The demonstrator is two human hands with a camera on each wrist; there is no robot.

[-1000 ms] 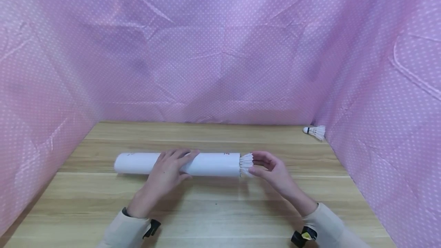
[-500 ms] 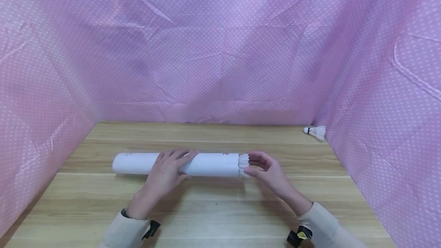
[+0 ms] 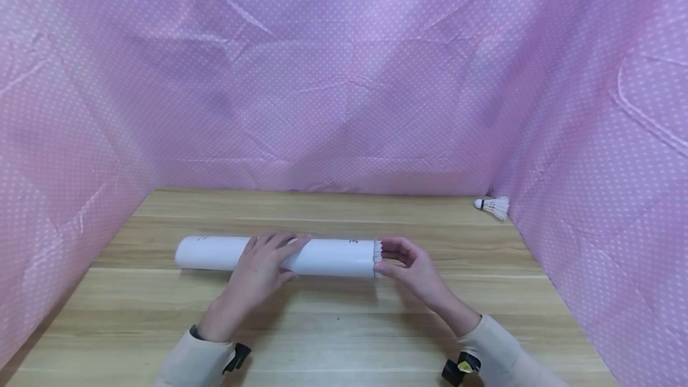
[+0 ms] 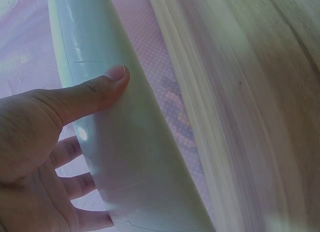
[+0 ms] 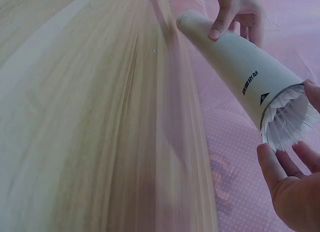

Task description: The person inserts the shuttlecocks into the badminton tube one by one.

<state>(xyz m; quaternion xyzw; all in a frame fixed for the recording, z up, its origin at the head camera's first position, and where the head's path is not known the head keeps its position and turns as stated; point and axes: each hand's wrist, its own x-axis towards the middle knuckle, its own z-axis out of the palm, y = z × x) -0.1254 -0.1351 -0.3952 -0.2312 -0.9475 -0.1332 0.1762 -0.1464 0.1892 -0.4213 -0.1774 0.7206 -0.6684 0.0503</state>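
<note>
A white tube (image 3: 328, 257) lies sideways above the table, its closed-looking end to the left. My left hand (image 3: 262, 270) grips it near the middle; in the left wrist view the thumb (image 4: 102, 94) lies along one side and the fingers reach round the other. At the tube's right end, a feathered shuttlecock (image 5: 287, 119) sits mostly inside, only its white feather rim sticking out. The right hand (image 3: 411, 264) holds that rim between thumb and fingers. The shuttlecock's head is hidden within the tube.
Another shuttlecock (image 3: 491, 206) lies at the table's back right corner, beside the cloth. Pink dotted cloth (image 3: 344, 76) hangs around the back and sides of the wooden table (image 3: 338, 339).
The right hand has moved left, and the shuttlecock has slid deeper into the tube, with less feather showing. My left hand has stayed in nearly the same place on the tube.
</note>
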